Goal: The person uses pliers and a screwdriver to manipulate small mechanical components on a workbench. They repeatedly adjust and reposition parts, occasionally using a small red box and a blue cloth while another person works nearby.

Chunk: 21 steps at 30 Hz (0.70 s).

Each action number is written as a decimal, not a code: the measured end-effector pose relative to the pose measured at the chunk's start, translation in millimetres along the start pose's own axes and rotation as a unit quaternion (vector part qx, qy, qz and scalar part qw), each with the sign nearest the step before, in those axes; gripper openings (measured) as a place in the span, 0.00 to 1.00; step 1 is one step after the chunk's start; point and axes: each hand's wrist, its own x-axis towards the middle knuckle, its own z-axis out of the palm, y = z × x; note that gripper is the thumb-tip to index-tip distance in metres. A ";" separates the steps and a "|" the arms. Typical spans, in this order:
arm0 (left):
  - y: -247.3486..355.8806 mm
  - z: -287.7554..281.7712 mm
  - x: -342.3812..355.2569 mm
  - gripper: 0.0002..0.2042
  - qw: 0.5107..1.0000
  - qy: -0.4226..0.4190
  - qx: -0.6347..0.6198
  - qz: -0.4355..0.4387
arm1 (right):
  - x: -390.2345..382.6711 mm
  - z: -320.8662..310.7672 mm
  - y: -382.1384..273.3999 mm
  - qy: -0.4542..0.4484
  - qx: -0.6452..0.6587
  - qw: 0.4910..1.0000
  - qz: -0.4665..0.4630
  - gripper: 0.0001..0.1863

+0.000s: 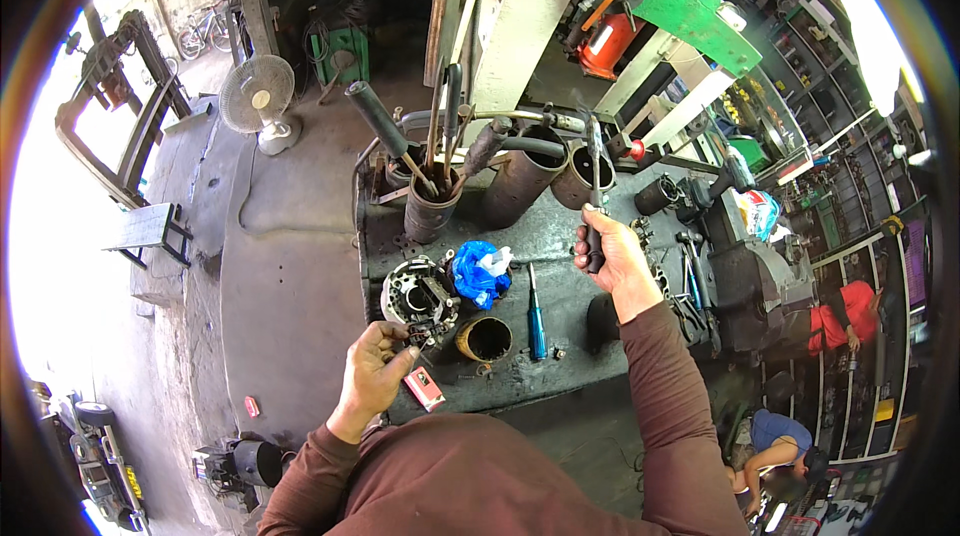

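Observation:
My right hand (618, 251), raised over the workbench (560, 286), is closed around the black grip of a tool with a long metal shaft (597, 161). The shaft points away from me, and its far end overlaps the metal cylinders behind. My left hand (372, 376) pinches a small dark part (428, 331) at the near edge of a round metal housing (402, 298). Whether the part is attached to the housing I cannot tell. Beside the housing lie a blue plastic bag (478, 276) and an open can (484, 339). A blue-handled screwdriver (538, 326) lies farther right. Below the can rests a pink-and-white box (424, 390).
Upright metal cylinders (520, 181) line the bench's far side; one holds several hammers and rods. Behind stands a green-and-white press frame (690, 21) with a red jack (606, 44). Hand tools (695, 276) lie right. Two people, in red (850, 321) and blue (780, 441), are at far right.

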 end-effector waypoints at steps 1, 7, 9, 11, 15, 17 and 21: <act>0.1 0.0 -1.7 0.12 1.000 0.000 0.002 -0.004 | -2.1 1.3 1.9 0.018 -0.021 0.999 -0.021 0.13; -7.4 -8.1 -12.3 0.11 1.000 0.025 -0.007 -0.011 | -4.7 -13.6 -2.6 -0.002 -0.088 0.994 -0.057 0.14; -10.5 -12.4 -13.0 0.11 0.999 0.028 -0.017 -0.007 | -2.1 -18.9 -8.9 -0.015 -0.120 0.990 -0.066 0.14; -12.7 -16.1 -15.5 0.11 1.000 0.028 -0.007 -0.008 | -3.8 -20.4 -20.4 -0.010 -0.184 0.979 -0.083 0.18; -13.0 -20.9 -18.1 0.11 0.999 0.054 -0.001 0.003 | -5.4 10.8 -59.9 0.233 -0.504 0.635 -0.537 0.21; -11.0 -21.1 -17.6 0.11 0.999 0.050 -0.021 0.002 | 5.4 43.4 -91.0 0.109 -0.552 0.559 -0.609 0.14; -4.3 -22.7 -16.2 0.11 0.998 0.060 -0.022 -0.017 | 53.9 133.7 -121.0 -0.096 -0.677 0.387 -0.618 0.11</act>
